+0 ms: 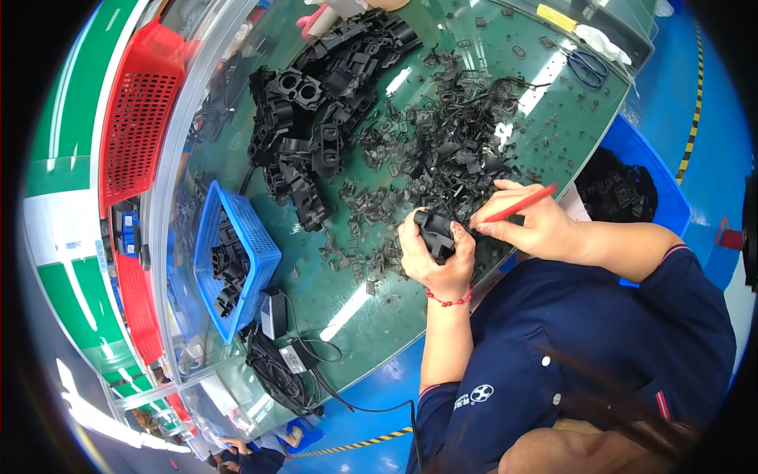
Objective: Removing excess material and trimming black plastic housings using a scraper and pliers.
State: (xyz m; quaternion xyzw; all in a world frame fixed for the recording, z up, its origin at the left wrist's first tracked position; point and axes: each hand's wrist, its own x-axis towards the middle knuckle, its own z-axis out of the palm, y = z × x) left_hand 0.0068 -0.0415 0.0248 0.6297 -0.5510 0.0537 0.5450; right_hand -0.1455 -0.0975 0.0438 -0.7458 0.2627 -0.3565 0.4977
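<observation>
My left hand (pixel 434 257) grips a black plastic part (pixel 436 233) just above the green table. My right hand (pixel 525 221) holds a thin red-handled tool (pixel 517 204) whose tip points at that part. The two hands are close together, almost touching. A red bead bracelet circles my left wrist. Behind the hands lies a spread of small black plastic scraps (pixel 450 150). Farther back sits a pile of larger black moulded parts (pixel 320 118).
A blue basket (pixel 260 241) with black parts stands left of my hands. A red crate (pixel 138 118) sits on the far left shelf. A small fan (pixel 276 375) and power adapter (pixel 274 312) with cables lie near the table edge. A blue bin (pixel 632 189) with black parts stands right. Blue scissors (pixel 588 67) lie far right.
</observation>
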